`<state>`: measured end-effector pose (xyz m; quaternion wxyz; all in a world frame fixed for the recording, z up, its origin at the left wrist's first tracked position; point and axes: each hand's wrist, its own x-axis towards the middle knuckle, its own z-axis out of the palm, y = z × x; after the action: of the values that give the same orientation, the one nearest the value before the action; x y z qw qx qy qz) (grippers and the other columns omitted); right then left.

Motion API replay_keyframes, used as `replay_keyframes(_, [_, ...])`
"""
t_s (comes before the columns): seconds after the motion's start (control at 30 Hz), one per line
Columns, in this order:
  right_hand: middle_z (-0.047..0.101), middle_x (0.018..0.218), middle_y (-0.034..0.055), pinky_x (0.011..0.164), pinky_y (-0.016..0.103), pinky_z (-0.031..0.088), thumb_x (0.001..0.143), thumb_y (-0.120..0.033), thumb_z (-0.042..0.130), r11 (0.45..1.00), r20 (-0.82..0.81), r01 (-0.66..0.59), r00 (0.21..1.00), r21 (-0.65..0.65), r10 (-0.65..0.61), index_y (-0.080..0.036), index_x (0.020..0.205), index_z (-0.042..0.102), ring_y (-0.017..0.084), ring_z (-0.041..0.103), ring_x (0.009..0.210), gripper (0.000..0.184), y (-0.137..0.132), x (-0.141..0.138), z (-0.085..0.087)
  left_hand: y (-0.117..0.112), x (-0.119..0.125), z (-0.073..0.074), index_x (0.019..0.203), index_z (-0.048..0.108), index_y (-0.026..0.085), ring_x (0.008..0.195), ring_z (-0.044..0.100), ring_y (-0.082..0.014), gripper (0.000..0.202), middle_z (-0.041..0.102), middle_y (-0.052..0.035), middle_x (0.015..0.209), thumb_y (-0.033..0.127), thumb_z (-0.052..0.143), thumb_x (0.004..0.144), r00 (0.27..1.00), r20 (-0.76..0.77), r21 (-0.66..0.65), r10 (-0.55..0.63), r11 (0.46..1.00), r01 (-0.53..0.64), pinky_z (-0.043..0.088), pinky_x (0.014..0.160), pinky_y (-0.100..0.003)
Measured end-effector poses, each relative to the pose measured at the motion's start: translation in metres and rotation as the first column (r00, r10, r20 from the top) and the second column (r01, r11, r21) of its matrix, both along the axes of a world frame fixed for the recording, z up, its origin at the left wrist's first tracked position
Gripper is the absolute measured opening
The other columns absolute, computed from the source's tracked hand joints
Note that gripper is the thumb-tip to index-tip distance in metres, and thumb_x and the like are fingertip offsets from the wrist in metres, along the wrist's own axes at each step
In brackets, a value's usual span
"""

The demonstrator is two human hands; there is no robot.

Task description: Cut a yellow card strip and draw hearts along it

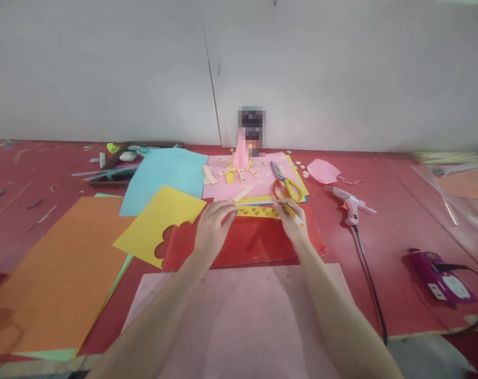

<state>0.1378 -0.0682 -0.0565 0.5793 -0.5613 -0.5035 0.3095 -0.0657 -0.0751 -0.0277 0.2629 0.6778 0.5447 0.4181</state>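
Observation:
My left hand [214, 225] rests palm down on a red sheet [254, 243], its fingers pressing the left end of a yellow paper strip [259, 211] punched with small hearts. At the strip's right end, my right hand [290, 218] is closed round a yellow pen [295, 216]. Just beyond the strip lie yellow-handled scissors [286, 185] on a pink sheet [258, 181]. A pink paper cone [240, 153] with paper rays round its base stands on that sheet.
A white glue gun [351, 203] with a black cord lies to the right, near a purple power strip [439, 276]. Yellow [160, 221], blue [160, 176] and orange [57, 273] sheets spread to the left. A pale pink sheet [239, 316] lies near me. Scraps litter the red table.

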Motion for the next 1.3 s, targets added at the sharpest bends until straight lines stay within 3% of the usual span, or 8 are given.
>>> replay_keyframes(0.1, [0.062,0.080,0.0038,0.069,0.028,0.047,0.076,-0.041,0.056,0.997,-0.029,-0.065,0.997,0.037,0.067,-0.019,0.077,0.054,0.015,0.061,0.070,0.022,-0.002,-0.002,0.005,0.001,0.000,-0.001,0.079,0.064,0.023,0.083,0.060,-0.0185,0.018,0.067,-0.0018,0.085,0.038,0.053,0.077,0.994,0.101,-0.099,0.027,0.995,-0.017,0.045,0.080,-0.031])
replay_keyframes(0.2, [0.063,0.077,0.0031,0.073,0.029,0.046,0.079,-0.039,0.052,0.984,-0.079,-0.172,0.981,0.039,0.175,-0.020,0.082,0.053,0.015,0.062,0.068,0.019,-0.004,-0.005,0.011,0.004,0.000,-0.001,0.072,0.061,0.022,0.071,0.061,-0.0167,0.023,0.065,-0.0004,0.073,0.043,0.054,0.075,0.973,0.221,-0.207,0.061,0.978,-0.014,0.047,0.069,-0.027])
replay_keyframes(0.4, [0.057,0.070,-0.0001,0.059,0.025,0.045,0.073,-0.042,0.058,0.963,-0.071,-0.267,0.962,-0.042,0.263,-0.019,0.074,0.055,0.012,0.055,0.061,0.023,-0.008,-0.007,0.020,0.011,-0.005,0.000,0.069,0.057,0.020,0.060,0.060,-0.0146,0.030,0.060,0.0014,0.067,0.050,0.059,0.068,0.876,0.462,-0.327,0.139,0.945,0.022,0.049,0.066,-0.028])
replay_keyframes(0.53, [0.048,0.057,-0.0055,0.053,0.024,0.043,0.073,-0.039,0.060,0.932,-0.139,-0.359,0.927,-0.049,0.349,-0.020,0.082,0.057,0.009,0.047,0.049,0.022,-0.011,-0.002,0.024,0.014,-0.008,-0.003,0.069,0.058,0.019,0.060,0.058,-0.0123,0.031,0.056,0.0030,0.064,0.048,0.063,0.064,0.810,0.554,-0.347,0.190,0.938,0.018,0.049,0.066,-0.027])
replay_keyframes(0.73, [0.044,0.059,-0.0065,0.050,0.023,0.043,0.072,-0.034,0.062,0.928,-0.143,-0.369,0.922,-0.054,0.359,-0.022,0.088,0.056,0.007,0.043,0.047,0.021,-0.010,0.013,0.028,0.014,-0.008,-0.002,0.066,0.057,0.018,0.056,0.055,-0.0102,0.028,0.052,0.0040,0.060,0.044,0.067,0.061,0.771,0.599,-0.350,0.216,0.937,0.009,0.047,0.062,-0.025])
replay_keyframes(1.0, [0.047,0.062,-0.0050,0.046,0.024,0.043,0.067,-0.032,0.067,0.967,-0.106,-0.252,0.963,-0.032,0.248,-0.023,0.088,0.058,0.009,0.047,0.051,0.025,-0.004,0.019,0.021,0.012,-0.008,0.002,0.059,0.052,0.019,0.053,0.050,-0.0096,0.026,0.045,0.0048,0.052,0.042,0.062,0.069,0.760,0.627,-0.308,0.169,0.950,0.042,0.045,0.059,-0.024])
replay_keyframes(1.13, [0.052,0.066,-0.0022,0.050,0.026,0.045,0.068,-0.032,0.067,0.969,-0.034,-0.247,0.969,-0.028,0.246,-0.022,0.090,0.058,0.012,0.052,0.058,0.025,-0.003,0.020,0.016,0.011,-0.007,0.003,0.059,0.052,0.019,0.053,0.048,-0.0088,0.026,0.044,0.0053,0.052,0.041,0.061,0.070,0.756,0.639,-0.275,0.142,0.960,0.052,0.044,0.059,-0.024])
replay_keyframes(1.3, [0.061,0.082,0.0036,0.062,0.031,0.050,0.065,-0.034,0.069,0.993,-0.015,-0.112,0.993,0.035,0.113,-0.021,0.085,0.057,0.019,0.061,0.078,0.027,0.005,0.023,0.003,0.012,-0.008,0.003,0.056,0.050,0.019,0.051,0.046,-0.0083,0.026,0.043,0.0054,0.052,0.038,0.060,0.071,0.761,0.628,-0.230,0.162,0.973,-0.018,0.043,0.057,-0.022])
